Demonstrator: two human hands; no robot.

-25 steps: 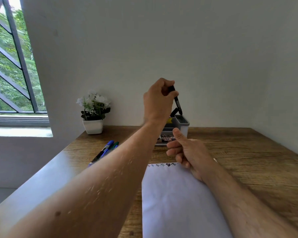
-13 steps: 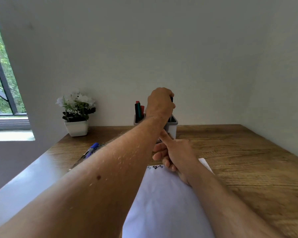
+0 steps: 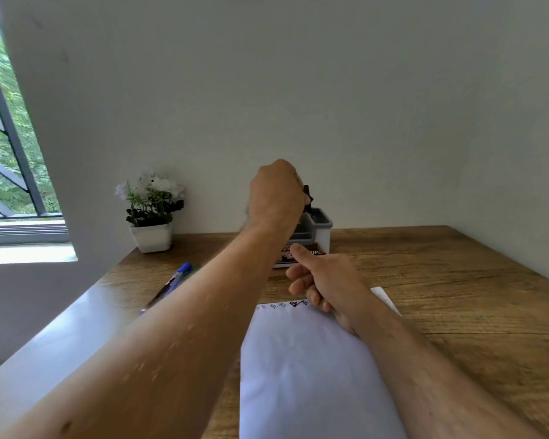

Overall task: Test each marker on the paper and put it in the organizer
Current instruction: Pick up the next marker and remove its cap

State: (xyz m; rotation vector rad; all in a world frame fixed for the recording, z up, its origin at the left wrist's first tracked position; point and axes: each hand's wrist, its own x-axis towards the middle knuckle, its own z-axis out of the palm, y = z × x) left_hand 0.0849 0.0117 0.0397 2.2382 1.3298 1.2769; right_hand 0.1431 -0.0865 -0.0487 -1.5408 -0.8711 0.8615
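My left hand (image 3: 274, 198) pinches the black marker (image 3: 308, 201) near-upright over the grey-and-white plastic organizer (image 3: 322, 231), tip apparently already in its right compartment, so drop straight down; right hand (image 3: 327, 280) rests loosely curled on the white paper (image 3: 311, 369).

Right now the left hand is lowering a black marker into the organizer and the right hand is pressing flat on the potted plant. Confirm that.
Not quite. In the head view the right hand rests on the top edge of the paper, fingers loosely curled, well apart from the potted plant. The rest holds: the left hand holds a black marker over the organizer.
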